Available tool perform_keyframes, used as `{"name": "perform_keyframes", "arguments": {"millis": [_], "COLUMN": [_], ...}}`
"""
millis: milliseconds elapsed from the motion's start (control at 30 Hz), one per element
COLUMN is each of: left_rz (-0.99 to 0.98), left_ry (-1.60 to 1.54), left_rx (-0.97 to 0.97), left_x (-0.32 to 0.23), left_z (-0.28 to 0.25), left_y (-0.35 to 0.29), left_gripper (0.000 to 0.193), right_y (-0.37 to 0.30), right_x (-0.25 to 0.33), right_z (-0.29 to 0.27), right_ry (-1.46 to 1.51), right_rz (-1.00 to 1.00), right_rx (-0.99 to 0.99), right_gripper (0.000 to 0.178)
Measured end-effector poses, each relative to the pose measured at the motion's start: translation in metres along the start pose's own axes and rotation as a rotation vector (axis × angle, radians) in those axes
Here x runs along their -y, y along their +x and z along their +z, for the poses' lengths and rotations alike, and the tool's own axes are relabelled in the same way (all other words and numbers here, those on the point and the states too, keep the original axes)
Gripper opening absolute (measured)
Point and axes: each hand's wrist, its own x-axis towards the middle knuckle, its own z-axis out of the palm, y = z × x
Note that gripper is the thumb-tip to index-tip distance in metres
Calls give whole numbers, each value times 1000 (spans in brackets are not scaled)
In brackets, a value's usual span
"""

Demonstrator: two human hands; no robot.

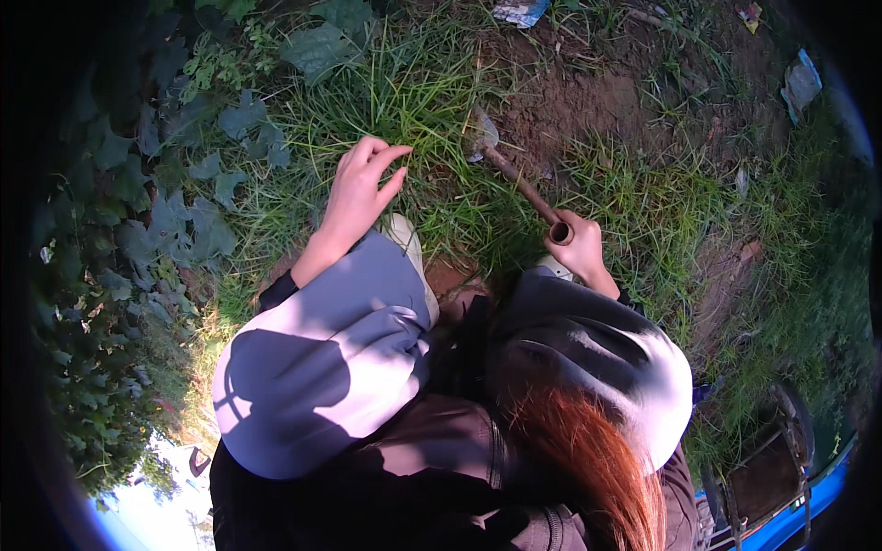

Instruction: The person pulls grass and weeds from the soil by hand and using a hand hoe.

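Observation:
My right hand (pixel 581 248) is wrapped round the near end of a hand tool (pixel 524 186) that looks like a small digging tool. Its handle is a brown, rusty-looking tube with a hollow end, slanting away to the far left. A pale, flat blade (pixel 485 129) shows at its far end among the grass and soil. Over the green grass (pixel 386 101), left of the blade, my left hand (pixel 366 184) is raised with thumb and forefinger apart. Nothing is visible between them; the other fingers are curled and partly hidden.
Broad-leaved vines (pixel 184 220) cover the left side. Bare brown soil (pixel 588 101) lies beyond the tool. Scraps of litter, including a crumpled wrapper (pixel 801 87), lie at the far right. A metal-framed object (pixel 772 468) stands at the lower right.

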Motion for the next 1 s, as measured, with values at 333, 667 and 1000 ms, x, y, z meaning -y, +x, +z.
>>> {"name": "perform_keyframes", "arguments": {"millis": [333, 667, 1000], "left_rz": [62, 78, 30], "left_ry": [-92, 48, -67], "left_rx": [5, -65, -80], "left_x": [0, 0, 0], "left_z": [9, -18, -18], "left_y": [8, 18, 32], "left_gripper": [29, 28, 28], "right_y": [-4, -7, 32], "right_x": [-9, -8, 7], "right_z": [2, 2, 35], "right_ry": [-9, 102, -25], "right_rz": [-32, 41, -40], "right_rx": [-59, 16, -10], "right_gripper": [26, 33, 31]}}
